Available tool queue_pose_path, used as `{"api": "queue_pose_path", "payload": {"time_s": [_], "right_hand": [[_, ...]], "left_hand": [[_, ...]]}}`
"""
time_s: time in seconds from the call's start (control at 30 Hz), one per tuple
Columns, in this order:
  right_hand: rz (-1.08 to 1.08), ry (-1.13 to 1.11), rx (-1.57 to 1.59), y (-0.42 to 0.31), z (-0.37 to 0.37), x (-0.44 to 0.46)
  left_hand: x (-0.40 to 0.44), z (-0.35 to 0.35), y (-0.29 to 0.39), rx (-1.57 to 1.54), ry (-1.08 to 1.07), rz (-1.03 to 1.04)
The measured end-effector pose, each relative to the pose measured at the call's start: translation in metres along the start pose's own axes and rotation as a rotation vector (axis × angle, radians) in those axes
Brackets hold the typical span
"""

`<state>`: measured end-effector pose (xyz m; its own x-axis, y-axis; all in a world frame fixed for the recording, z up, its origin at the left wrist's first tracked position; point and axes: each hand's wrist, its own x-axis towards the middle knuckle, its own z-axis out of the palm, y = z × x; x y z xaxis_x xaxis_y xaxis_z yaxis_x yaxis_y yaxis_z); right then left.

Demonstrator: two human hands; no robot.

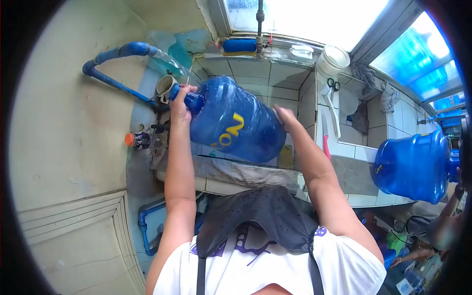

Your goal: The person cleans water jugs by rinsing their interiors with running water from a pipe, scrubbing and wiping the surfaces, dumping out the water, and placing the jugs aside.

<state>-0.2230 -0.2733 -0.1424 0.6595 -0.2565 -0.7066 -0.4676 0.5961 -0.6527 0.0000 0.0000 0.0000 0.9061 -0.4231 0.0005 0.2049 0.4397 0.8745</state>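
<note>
A large blue water jug [236, 120] with yellow letters lies on its side over the tiled sink [248, 73], its neck toward the left. My left hand [182, 101] is wrapped round the jug's neck. At the jug's base on the right, my right hand [284, 117] presses against it, with part of the fingers hidden behind the jug. Beside my left hand stands a white mug [166, 84]. Water or clear plastic shows near the end of the blue pipe [115, 53], above the jug's neck.
A second blue jug [410, 164] lies at the right, near another person's hand and arm [450, 206]. On the ledge are a white bucket [334, 60], scissors [334, 84] and a pink-handled knife [326, 142]. An orange-capped bottle [142, 140] is at the left; a grey cloth [236, 172] covers the front edge.
</note>
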Motion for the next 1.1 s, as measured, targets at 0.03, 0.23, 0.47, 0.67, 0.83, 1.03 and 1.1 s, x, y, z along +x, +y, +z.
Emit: {"api": "queue_pose_path", "payload": {"time_s": [0.03, 0.23, 0.47, 0.67, 0.83, 1.03, 1.1], "right_hand": [[-0.057, 0.107, -0.270, -0.007, 0.007, 0.002], [-1.133, 0.403, -0.647, -0.013, 0.154, -0.067], [-1.043, 0.751, -0.770, 0.057, 0.075, -0.009], [-0.605, 0.689, -1.227, -0.018, 0.019, 0.001], [-1.316, 0.829, -0.887, -0.127, 0.001, -0.052], [-0.952, 1.313, -1.042, -0.246, -0.052, -0.120], [-0.752, 1.166, -1.000, -0.265, -0.089, -0.101]], "left_hand": [[0.000, -0.001, -0.013, 0.017, 0.148, -0.024], [0.022, -0.005, -0.048, 0.161, 0.525, -0.139], [0.038, -0.009, -0.046, -0.026, 0.686, -0.036], [0.021, 0.017, -0.038, 0.236, 0.496, 0.081], [0.014, 0.035, 0.017, 0.783, -0.055, 0.116], [0.014, 0.054, 0.042, 1.229, -0.022, 0.255], [0.013, 0.065, 0.050, 1.398, 0.008, 0.266]]}}
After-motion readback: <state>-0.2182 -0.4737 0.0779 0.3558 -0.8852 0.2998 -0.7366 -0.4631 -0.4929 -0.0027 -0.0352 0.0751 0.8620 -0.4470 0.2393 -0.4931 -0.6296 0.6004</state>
